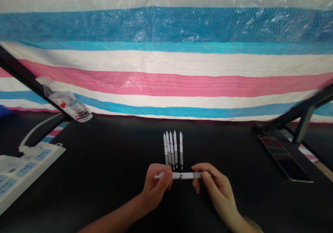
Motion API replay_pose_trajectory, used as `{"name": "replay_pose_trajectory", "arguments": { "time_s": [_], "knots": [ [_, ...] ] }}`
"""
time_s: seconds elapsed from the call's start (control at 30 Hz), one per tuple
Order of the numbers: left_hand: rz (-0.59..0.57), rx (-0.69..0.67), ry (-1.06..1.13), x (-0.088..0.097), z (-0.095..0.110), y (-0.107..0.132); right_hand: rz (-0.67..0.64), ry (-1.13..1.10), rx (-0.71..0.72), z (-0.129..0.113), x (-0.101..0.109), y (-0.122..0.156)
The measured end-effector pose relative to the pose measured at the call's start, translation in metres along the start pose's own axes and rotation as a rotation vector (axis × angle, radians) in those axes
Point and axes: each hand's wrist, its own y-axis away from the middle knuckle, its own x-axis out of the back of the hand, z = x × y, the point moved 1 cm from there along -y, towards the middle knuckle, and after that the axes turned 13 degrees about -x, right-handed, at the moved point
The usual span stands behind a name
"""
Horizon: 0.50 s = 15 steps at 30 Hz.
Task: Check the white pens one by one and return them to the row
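My left hand (pixel 155 186) and my right hand (pixel 214 186) hold one white pen (pixel 182 175) level between them, just above the black table (pixel 109 167). The left fingers pinch its white clicker end, the right fingers grip its grey tip end. Directly behind the held pen, several white pens (pixel 173 149) with grey grips lie side by side in a neat row, pointing away from me.
A white power strip (pixel 23 169) with a cable sits at the left edge. A clear water bottle (pixel 67 103) stands at the back left. A phone (pixel 284 156) lies at the right near black stand legs (pixel 299 113). A striped tarp (pixel 166 73) hangs behind.
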Motion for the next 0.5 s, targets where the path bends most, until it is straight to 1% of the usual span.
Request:
{"name": "replay_pose_trajectory", "arguments": {
  "time_s": [0.07,0.1,0.17,0.23,0.3,0.4,0.5],
  "knots": [
    [0.13,0.025,0.022,0.0,-0.003,0.003,-0.071,0.095,-0.007,-0.003,-0.003,-0.002],
    [0.163,0.048,0.036,0.0,-0.004,0.004,-0.072,0.145,0.018,-0.004,-0.003,-0.002],
    [0.19,0.116,0.067,-0.002,-0.006,0.005,-0.014,0.237,0.137,-0.007,-0.003,-0.001],
    [0.221,0.192,0.118,-0.004,-0.006,0.006,0.06,0.31,0.304,-0.009,-0.002,0.002],
    [0.249,0.271,0.183,-0.007,-0.006,0.007,0.102,0.368,0.448,-0.011,-0.001,0.004],
    [0.286,0.35,0.252,-0.01,-0.005,0.008,0.155,0.449,0.577,-0.015,-0.001,0.006],
    [0.308,0.381,0.259,-0.009,-0.006,0.008,0.205,0.496,0.65,-0.016,-0.001,0.008]
  ]
}}
